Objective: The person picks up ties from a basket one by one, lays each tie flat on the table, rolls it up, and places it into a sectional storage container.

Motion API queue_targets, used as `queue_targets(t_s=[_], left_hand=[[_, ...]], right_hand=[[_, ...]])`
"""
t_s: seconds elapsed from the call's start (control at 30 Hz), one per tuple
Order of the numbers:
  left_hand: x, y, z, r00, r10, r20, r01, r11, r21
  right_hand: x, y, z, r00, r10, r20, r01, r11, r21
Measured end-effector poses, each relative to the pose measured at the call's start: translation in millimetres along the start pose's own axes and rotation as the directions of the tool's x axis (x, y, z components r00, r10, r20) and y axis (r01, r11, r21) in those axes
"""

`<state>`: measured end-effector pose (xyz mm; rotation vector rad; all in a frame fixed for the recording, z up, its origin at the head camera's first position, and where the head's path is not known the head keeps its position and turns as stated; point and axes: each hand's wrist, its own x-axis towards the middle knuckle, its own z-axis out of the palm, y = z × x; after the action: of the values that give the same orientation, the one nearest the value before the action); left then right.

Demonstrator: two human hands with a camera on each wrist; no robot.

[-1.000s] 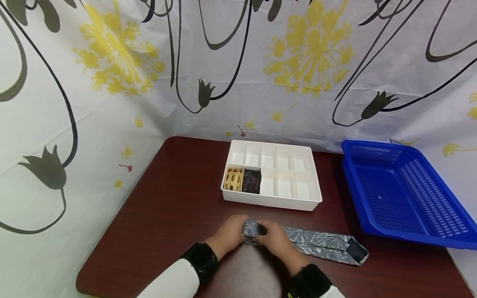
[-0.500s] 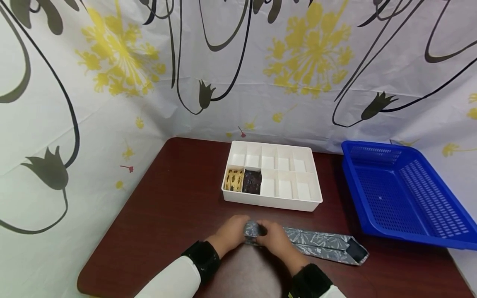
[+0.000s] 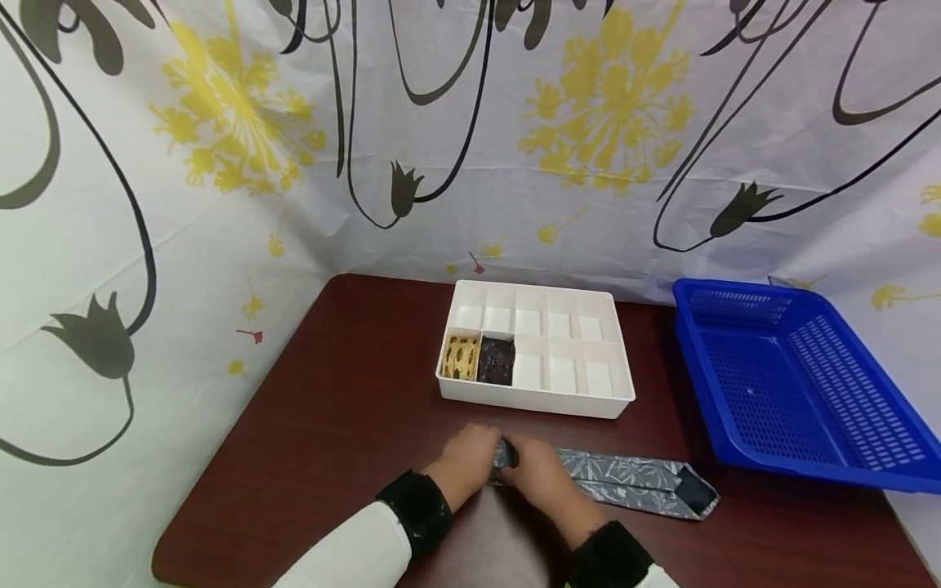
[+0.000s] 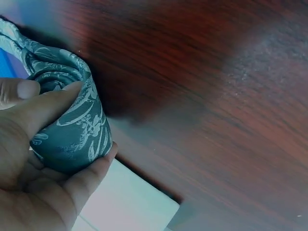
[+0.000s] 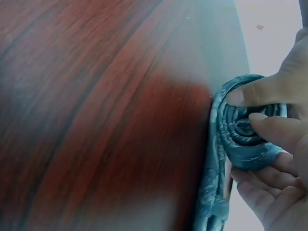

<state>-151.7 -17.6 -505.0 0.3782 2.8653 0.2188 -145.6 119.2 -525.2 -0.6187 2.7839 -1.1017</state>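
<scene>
A grey necktie (image 3: 639, 482) with a pale leaf pattern lies on the table, partly rolled up; its wide dark-lined end stretches flat to the right. Around the coiled part, my left hand (image 3: 472, 461) curls its fingers, thumb on the edge of the roll (image 4: 79, 130) in the left wrist view. Facing it, my right hand (image 3: 544, 478) also grips the coil, its thumb pressed near the spiral's centre, as the right wrist view shows, with its fingers (image 5: 264, 187) under the coil. In the head view the hands hide most of the roll.
Behind the hands stands a white divided box (image 3: 544, 398); a yellow patterned roll (image 3: 461, 357) and a dark roll (image 3: 497, 361) fill its two front-left compartments. A blue plastic basket (image 3: 801, 469) sits at the right. Patterned white cloth (image 3: 441, 237) backs the brown table (image 3: 316, 425).
My left hand has shifted a little to the right, closer to the right hand, covering more of the roll. The tie's flat end has drawn slightly left.
</scene>
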Motion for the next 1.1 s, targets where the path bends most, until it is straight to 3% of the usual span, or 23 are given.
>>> queue_targets(t_s=[0.17, 0.3, 0.43, 0.53, 0.7, 0.9, 1.1], left_hand=[[2.5, -11.3, 7.7, 0.992, 0.113, -0.061, -0.118, 0.990, -0.081], [2.3, -21.7, 12.7, 0.975, 0.188, -0.119, -0.210, 0.953, -0.216], [1.5, -27.8, 16.0, 0.964, 0.212, -0.160, -0.255, 0.906, -0.337], [1.8, -29.9, 17.3, 0.961, 0.211, -0.176, -0.263, 0.893, -0.365], [1.6, -27.2, 14.6, 0.962, 0.211, -0.172, -0.255, 0.920, -0.297], [0.7, -14.2, 7.3, 0.982, 0.164, -0.090, -0.169, 0.984, -0.058], [0.7, 0.6, -0.1, 0.996, 0.078, -0.038, -0.075, 0.993, 0.087]], right_hand=[[1, 11, 4, 1.000, -0.010, -0.025, 0.012, 0.998, 0.062], [0, 19, 6, 1.000, -0.003, -0.024, 0.006, 0.990, 0.140], [0, 22, 5, 1.000, 0.025, -0.016, -0.021, 0.982, 0.186], [0, 22, 5, 0.999, 0.034, -0.012, -0.031, 0.981, 0.189], [0, 20, 4, 0.999, 0.044, -0.002, -0.043, 0.984, 0.173], [-2, 15, 2, 1.000, 0.015, -0.004, -0.014, 0.993, 0.114], [-2, 4, -1, 1.000, -0.005, -0.007, 0.005, 1.000, 0.027]])
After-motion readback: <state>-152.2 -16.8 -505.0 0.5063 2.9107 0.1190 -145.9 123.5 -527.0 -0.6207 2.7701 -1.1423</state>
